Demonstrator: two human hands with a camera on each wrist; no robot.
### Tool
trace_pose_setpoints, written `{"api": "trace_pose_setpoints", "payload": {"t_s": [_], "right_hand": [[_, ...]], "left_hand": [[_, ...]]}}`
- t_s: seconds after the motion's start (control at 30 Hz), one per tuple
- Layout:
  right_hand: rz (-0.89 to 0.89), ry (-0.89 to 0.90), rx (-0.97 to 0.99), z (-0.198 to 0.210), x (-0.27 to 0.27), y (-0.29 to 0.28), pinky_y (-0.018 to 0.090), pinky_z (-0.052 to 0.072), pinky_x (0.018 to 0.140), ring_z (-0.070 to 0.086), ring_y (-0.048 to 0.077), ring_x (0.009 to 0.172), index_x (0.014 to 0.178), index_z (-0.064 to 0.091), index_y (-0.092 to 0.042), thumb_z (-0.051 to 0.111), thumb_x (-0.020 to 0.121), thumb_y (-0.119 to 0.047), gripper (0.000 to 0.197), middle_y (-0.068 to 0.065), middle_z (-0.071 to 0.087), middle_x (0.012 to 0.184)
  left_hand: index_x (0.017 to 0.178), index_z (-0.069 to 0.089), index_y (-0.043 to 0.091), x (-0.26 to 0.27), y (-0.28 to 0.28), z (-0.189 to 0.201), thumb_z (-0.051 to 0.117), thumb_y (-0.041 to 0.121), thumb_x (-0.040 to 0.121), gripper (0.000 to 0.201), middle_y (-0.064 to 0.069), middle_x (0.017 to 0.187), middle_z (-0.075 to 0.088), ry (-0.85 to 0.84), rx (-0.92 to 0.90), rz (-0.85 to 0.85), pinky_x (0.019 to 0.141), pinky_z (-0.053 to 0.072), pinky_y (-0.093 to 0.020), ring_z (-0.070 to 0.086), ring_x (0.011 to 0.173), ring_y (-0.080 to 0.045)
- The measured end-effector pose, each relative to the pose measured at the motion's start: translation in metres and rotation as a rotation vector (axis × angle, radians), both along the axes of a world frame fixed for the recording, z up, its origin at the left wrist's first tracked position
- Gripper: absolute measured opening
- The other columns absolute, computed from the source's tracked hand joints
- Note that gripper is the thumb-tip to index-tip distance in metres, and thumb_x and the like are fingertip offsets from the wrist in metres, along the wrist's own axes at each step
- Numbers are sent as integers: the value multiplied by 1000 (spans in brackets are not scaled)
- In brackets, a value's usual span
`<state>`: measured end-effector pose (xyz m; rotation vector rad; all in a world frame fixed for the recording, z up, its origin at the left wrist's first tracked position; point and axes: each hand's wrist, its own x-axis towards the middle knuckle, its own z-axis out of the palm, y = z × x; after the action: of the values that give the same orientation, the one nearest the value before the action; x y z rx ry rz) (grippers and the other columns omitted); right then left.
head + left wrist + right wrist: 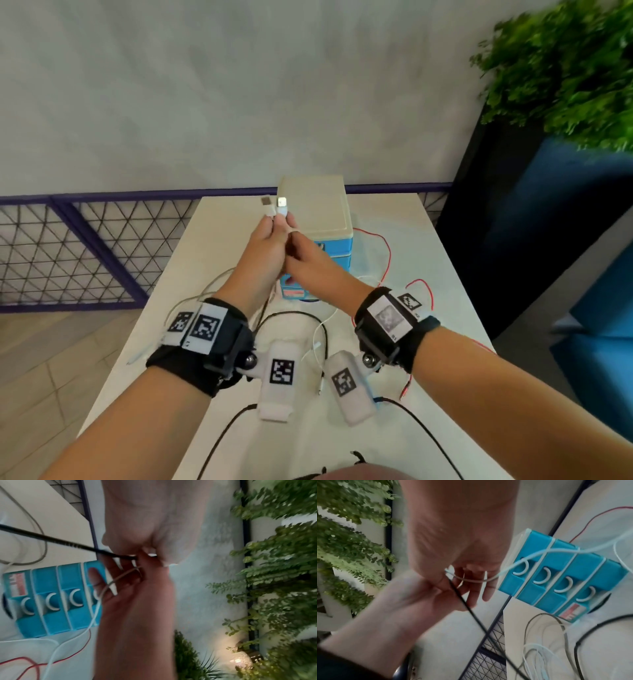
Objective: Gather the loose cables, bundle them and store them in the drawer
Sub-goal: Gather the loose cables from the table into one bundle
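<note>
My left hand [274, 224] is raised over the table and grips a bunch of cables, with two white USB plugs [274, 204] sticking up out of its fingers. Touching it from the right, my right hand [295, 245] pinches a white cable [471, 580] that loops across its fingers. A black cable [51, 539] also runs out of the left hand's grip. Behind the hands stands the small blue drawer unit [322, 212] with a white top; its drawers [565, 577] are all pushed in. More cable hangs from the hands down to the table.
Loose red [385, 246], white [320, 329], grey [191, 301] and black [294, 313] cables lie on the white table [404, 226] around the drawer unit. A purple mesh railing [85, 246] runs behind the table. A leafy plant [565, 61] stands at the right.
</note>
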<state>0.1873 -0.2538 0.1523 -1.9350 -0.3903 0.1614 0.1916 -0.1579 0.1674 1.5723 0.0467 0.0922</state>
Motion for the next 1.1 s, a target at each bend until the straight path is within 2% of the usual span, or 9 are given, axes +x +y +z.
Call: {"api": "trace_pose_setpoints", "payload": {"t_s": [0.07,0.17,0.23,0.4,0.6,0.8,0.97,1.03,1.1], "right_hand": [[35,-36,-65,-9,-7,10,45,53,73,61,22,67,92,50,-12,47,99,-18,9,6,62,76],[121,-148,-270,-38,-20,18,45,50,71,53,25,70,92,49,-11,47,99,-20,12,7,56,78],[106,-124,-288,-61,-23,19,48,50,77,55,26,77,98,51,-8,52,96,-22,14,6,57,85],[86,52,125,-23,-11,25,34,43,100,54,20,116,137,45,-18,56,88,-22,51,4,56,123],[57,165,464,41,13,32,35,34,103,55,12,119,142,45,-19,45,83,-32,60,-3,58,129],[-5,97,307,33,10,34,28,49,86,59,11,87,122,57,-10,39,103,-40,40,1,61,99],[-96,114,419,26,16,34,28,54,66,61,13,85,124,61,-15,38,105,-27,33,5,63,105],[-148,46,343,26,22,31,22,50,51,58,13,72,116,64,-7,38,104,-26,34,11,64,100],[-191,11,352,29,25,27,27,52,61,59,10,71,110,64,-6,38,104,-25,33,16,68,107]], "left_hand": [[82,50,24,2,14,22,33,28,103,27,7,91,70,-68,-77,23,82,48,-32,65,91,-20],[81,43,21,5,42,73,23,32,104,32,6,59,55,-134,-395,32,58,54,-25,52,52,-12],[79,43,23,5,62,105,23,37,103,35,7,55,39,-156,-493,36,45,41,-21,33,44,-10],[80,44,22,-1,80,117,25,35,104,33,7,55,32,-194,-159,-18,42,23,-20,23,45,-9],[75,44,18,0,67,69,28,33,103,36,5,53,36,-68,191,-68,39,21,-20,26,40,-8],[84,53,18,-1,48,38,33,24,101,27,-1,59,49,-50,540,-144,41,40,-26,44,45,-13],[124,40,15,4,41,24,31,11,100,26,-7,77,49,-64,522,-311,51,40,-27,45,61,-15],[125,36,10,1,36,21,32,8,100,25,-6,75,46,-92,498,-335,51,43,-26,44,57,-12],[112,42,7,-4,35,17,34,15,102,15,-2,69,45,-33,381,-351,55,46,-27,45,56,-13]]}}
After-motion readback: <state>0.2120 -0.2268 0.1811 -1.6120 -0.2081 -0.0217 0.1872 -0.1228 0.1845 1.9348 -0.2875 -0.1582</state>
